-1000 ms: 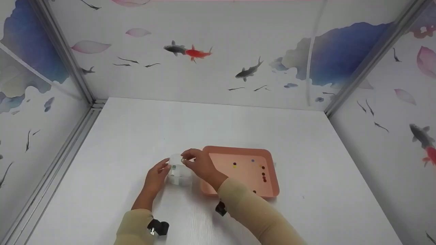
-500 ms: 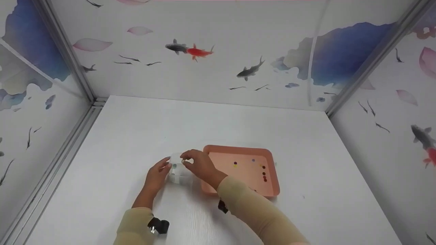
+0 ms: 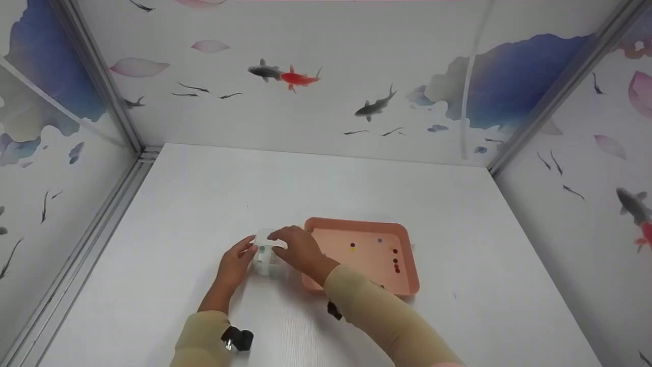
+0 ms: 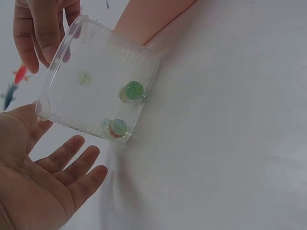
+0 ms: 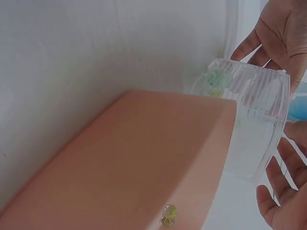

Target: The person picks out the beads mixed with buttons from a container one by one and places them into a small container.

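A clear plastic box (image 3: 267,269) stands on the white table, left of the salmon-pink tray. My left hand (image 3: 235,264) touches the box's side near the rim, its fingers loosely extended in the left wrist view. Over the opening is my right hand (image 3: 301,251), thumb and fingers apart with nothing between them. Inside the box, the left wrist view shows a green glass marble (image 4: 135,90) and another greenish marble (image 4: 118,127) at the bottom. A blurred green spot (image 4: 84,77) shows higher up, below the right fingers.
The shallow tray (image 3: 356,223) sits right beside the box, its wall under my right forearm. Several small coloured marbles lie in it, among them a yellow glass marble (image 5: 169,211). Printed panels with fish (image 3: 298,78) wall the table at the back and sides.
My right thumb and fingers have spread apart and let go of the small marble they pinched over the box. The left hand has stayed at the box's side.
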`<state>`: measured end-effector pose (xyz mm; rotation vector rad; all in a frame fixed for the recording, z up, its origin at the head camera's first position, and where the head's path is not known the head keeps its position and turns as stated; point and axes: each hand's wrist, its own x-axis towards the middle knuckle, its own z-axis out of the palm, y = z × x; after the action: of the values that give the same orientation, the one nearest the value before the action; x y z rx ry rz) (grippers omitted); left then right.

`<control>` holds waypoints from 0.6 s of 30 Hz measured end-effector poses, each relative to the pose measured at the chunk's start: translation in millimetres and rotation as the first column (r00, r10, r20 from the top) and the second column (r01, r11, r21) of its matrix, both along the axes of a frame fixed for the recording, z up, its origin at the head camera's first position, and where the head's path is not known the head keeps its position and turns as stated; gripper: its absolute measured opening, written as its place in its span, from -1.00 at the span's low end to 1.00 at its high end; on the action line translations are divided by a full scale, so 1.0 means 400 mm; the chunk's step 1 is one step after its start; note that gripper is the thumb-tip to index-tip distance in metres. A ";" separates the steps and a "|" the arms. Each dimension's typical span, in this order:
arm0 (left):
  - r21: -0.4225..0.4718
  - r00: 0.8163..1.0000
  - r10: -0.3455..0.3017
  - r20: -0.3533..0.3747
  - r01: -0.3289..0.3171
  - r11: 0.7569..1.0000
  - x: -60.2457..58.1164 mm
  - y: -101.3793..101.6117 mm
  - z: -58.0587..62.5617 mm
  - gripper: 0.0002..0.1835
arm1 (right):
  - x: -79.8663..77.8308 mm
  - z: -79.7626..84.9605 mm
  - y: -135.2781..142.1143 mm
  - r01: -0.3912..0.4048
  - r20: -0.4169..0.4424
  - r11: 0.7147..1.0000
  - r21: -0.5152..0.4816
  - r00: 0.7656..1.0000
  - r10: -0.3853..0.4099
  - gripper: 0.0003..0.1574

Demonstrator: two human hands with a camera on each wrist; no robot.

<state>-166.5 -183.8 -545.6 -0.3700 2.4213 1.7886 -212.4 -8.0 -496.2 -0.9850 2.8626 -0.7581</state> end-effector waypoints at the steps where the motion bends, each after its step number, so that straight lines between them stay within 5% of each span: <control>1: -0.004 1.000 0.001 0.002 -0.001 1.000 0.000 0.000 0.000 -0.50 | 0.000 -0.002 0.001 -0.006 -0.019 1.000 0.003 1.000 0.006 -0.65; 8: -0.026 1.000 -0.002 0.000 0.002 1.000 -0.001 0.002 0.003 -0.51 | -0.002 -0.010 0.013 -0.042 -0.204 0.998 0.056 0.978 0.053 -0.40; 18: -0.037 1.000 -0.001 0.022 0.001 0.999 0.000 0.006 0.010 -0.50 | -0.003 -0.001 0.028 -0.020 -0.158 0.995 0.100 0.987 0.035 0.00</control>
<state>-166.5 -181.3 -541.4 -0.3901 2.4421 1.7318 -213.6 3.0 -496.7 -1.1182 2.9792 -0.5543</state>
